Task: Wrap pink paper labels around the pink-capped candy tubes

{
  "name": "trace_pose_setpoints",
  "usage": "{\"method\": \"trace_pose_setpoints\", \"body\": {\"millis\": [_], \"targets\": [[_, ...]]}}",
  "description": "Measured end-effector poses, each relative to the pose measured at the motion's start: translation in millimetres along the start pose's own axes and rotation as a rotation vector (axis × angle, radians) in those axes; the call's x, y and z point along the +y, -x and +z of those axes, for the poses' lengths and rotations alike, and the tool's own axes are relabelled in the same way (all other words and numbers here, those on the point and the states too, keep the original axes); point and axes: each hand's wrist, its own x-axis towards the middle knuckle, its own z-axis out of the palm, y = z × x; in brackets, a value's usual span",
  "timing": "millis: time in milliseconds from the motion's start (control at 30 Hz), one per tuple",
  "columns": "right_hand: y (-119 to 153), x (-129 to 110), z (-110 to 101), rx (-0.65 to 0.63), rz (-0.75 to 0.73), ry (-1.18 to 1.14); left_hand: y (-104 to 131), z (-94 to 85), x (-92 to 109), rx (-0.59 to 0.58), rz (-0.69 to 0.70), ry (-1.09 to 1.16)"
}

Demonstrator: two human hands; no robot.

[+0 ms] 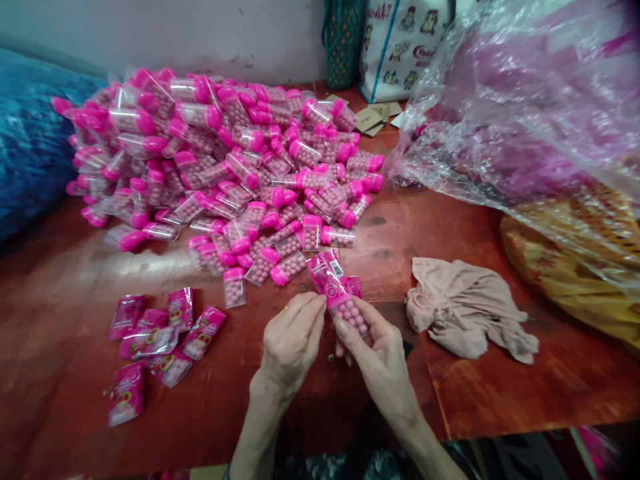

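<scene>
My right hand (377, 343) is closed round a small clear container of pink candy balls (351, 316), tilted up and to the left. A printed pink wrapper (327, 272) with a barcode covers the container's upper end. My left hand (295, 339) has its fingers pressed together at the wrapper's left edge; the exact pinch is partly hidden. Just beyond both hands lies a large heap of similar clear candy containers (235, 163) with bright pink caps. To the left, several wrapped pink packs (150, 341) lie loosely on the table.
The reddish-brown table (210, 413) carries a crumpled beige cloth (465, 310) at right. Clear plastic sheeting (520, 107) bulges behind it, above a yellow bag (560, 260). A blue bag (40, 140) stands left. Cardboard pieces (373, 119) and a printed white bag (400, 53) are at the back.
</scene>
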Motion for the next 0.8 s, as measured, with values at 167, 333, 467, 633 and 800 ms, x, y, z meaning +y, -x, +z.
{"method": "trace_pose_setpoints", "body": {"millis": [167,333,467,633,800], "targets": [[-0.3,2.8,2.9,0.044,-0.027,-0.04,-5.0,-0.8,2.5,-0.007,-0.024,-0.024],[-1.9,4.5,3.5,0.053,-0.04,-0.073,-9.7,1.7,4.6,-0.047,-0.106,-0.028],[-1.8,6.3,5.5,0.056,-0.037,-0.081,-7.5,4.2,2.1,-0.116,-0.188,-0.018],[-2.6,10.0,10.7,0.107,-0.079,-0.156,-3.3,8.8,1.9,-0.13,-0.225,0.024],[-5.1,8.5,9.5,0.171,-0.084,-0.185,-0.1,15.8,9.5,-0.164,-0.25,0.147]]}}
